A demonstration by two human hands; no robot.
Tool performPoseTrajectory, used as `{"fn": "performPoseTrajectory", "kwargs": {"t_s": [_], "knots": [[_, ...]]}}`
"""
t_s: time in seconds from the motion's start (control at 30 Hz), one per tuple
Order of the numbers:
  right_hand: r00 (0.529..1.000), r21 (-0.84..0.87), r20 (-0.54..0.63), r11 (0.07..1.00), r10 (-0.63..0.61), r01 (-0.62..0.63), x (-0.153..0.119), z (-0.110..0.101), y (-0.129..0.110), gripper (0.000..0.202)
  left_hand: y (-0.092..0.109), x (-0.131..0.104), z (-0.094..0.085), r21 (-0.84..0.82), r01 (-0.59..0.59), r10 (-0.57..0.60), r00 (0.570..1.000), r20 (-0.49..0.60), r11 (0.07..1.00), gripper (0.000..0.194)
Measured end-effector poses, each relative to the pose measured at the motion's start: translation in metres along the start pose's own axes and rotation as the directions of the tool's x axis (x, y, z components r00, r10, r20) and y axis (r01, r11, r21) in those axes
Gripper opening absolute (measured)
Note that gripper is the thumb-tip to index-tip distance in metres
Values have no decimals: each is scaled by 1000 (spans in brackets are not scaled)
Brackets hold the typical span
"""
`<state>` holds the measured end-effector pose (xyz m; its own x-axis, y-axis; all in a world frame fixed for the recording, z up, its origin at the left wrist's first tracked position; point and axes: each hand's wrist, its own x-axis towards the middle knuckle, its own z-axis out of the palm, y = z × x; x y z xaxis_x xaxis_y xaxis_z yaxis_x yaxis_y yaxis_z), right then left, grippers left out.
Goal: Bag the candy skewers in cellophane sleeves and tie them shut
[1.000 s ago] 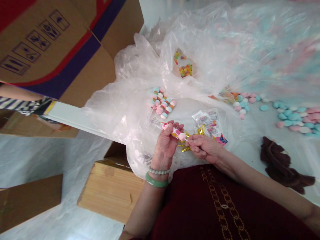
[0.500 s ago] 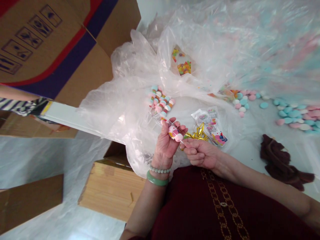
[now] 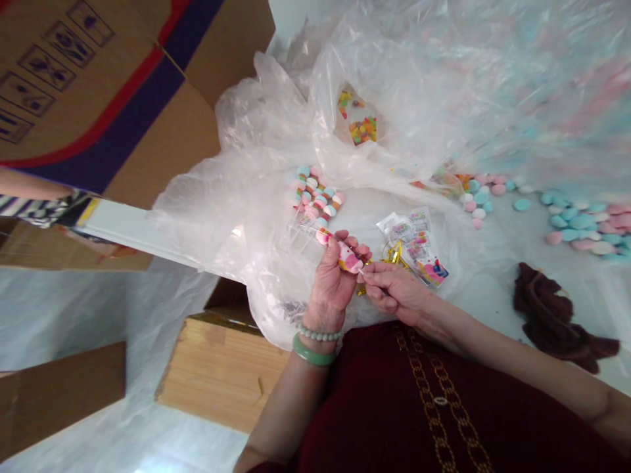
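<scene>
My left hand (image 3: 331, 282) is closed around a marshmallow candy in a pink printed clear wrapper (image 3: 349, 258), its fingers curled behind it. My right hand (image 3: 392, 289) pinches the thin white end of this candy; whether that is a stick or twisted wrapper I cannot tell. Just beyond the left fingertips lies a pile of pink, white and blue marshmallow candies (image 3: 318, 197), with clear wrapping at its near side. Gold twist ties (image 3: 394, 255) lie beside my right hand, partly behind it. Flat printed wrappers (image 3: 418, 244) rest just past them.
Crumpled clear plastic sheeting (image 3: 276, 157) covers much of the table. Loose marshmallows (image 3: 582, 226) and a dark brown cloth (image 3: 547, 315) lie at the right. A large carton (image 3: 162, 131) stands at the left, and a wooden box (image 3: 221, 368) sits below the table edge.
Both hands have shifted slightly right. The candy has turned a little in my left hand, and my right fingers are now closer on its white end.
</scene>
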<state>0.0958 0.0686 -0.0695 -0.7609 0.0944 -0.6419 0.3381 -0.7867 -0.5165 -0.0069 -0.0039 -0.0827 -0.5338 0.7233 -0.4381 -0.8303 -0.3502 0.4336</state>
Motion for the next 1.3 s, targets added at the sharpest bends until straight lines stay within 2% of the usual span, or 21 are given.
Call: {"fn": "performPoseTrajectory", "kwargs": {"t_s": [0.13, 0.23, 0.3, 0.4, 0.47, 0.53, 0.63, 0.67, 0.73, 0.8, 0.83, 0.9, 0.93, 0.97, 1.03, 1.1, 1.17, 1.3], "knots": [[994, -65, -67, 995, -83, 79, 3, -5, -3, 18, -3, 2, -4, 20, 46, -45, 998, -37, 999, 20], [994, -111, -57, 990, -98, 91, 1, -9, -5, 18, -1, 6, -9, 33, 134, -128, 983, -130, 990, 19], [989, -166, -76, 980, -125, 111, 0, -12, -6, 19, 3, 8, -11, 45, 104, -93, 976, -199, 994, 12], [973, -314, -129, 939, -189, 141, 1, -14, -7, 18, 5, 8, -10, 56, -21, 35, 968, -249, 998, 7], [951, -445, -163, 880, -262, 167, 2, -11, -7, 17, 4, 6, -6, 65, -53, 67, 966, -250, 996, 7], [908, -601, -179, 773, -379, 204, 3, -6, -7, 16, 1, 4, -2, 70, -54, 69, 969, -239, 996, 9], [838, -766, -108, 582, -536, 273, 5, 3, -6, 15, -3, 2, 4, 37, -13, 22, 970, -241, 999, 14], [824, -782, -82, 548, -561, 296, 6, 5, -6, 15, -4, 2, 5, 19, -2, 7, 969, -248, 1000, 16], [814, -776, -90, 552, -573, 303, 7, 4, -6, 14, -4, 2, 6, 5, 13, -11, 968, -252, 1000, 19], [835, -713, -146, 642, -530, 282, 9, 0, -7, 15, -3, 3, 4, 12, 34, -30, 971, -239, 999, 19], [865, -641, -170, 719, -473, 268, 9, -4, -8, 15, -2, 3, 2, 17, 55, -50, 972, -228, 998, 19], [956, -399, -142, 898, -258, 183, 9, -11, -12, 13, -1, 3, -3, 29, 103, -95, 975, -200, 994, 17], [990, -253, -78, 962, -121, 98, 9, -14, -14, 10, 0, 4, -5, 36, 117, -109, 976, -188, 992, 15], [1000, -119, 6, 993, 10, -9, 8, -17, -17, 8, 0, 4, -7, 43, 120, -110, 978, -179, 992, 13], [967, 62, 162, 976, 197, -209, 8, -21, -23, 7, 2, 5, -10, 43, 88, -79, 983, -168, 995, 14], [931, 154, 240, 936, 276, -317, 8, -24, -27, 12, 3, 5, -11, 20, 49, -45, 988, -146, 999, 22], [915, 210, 263, 908, 305, -363, 8, -26, -31, 18, 5, 5, -11, -4, 43, -43, 994, -103, 999, 23], [924, 272, 248, 895, 291, -355, 7, -29, -37, 29, 5, 3, -10, 1, 63, -63, 997, -35, 998, 20]]}}
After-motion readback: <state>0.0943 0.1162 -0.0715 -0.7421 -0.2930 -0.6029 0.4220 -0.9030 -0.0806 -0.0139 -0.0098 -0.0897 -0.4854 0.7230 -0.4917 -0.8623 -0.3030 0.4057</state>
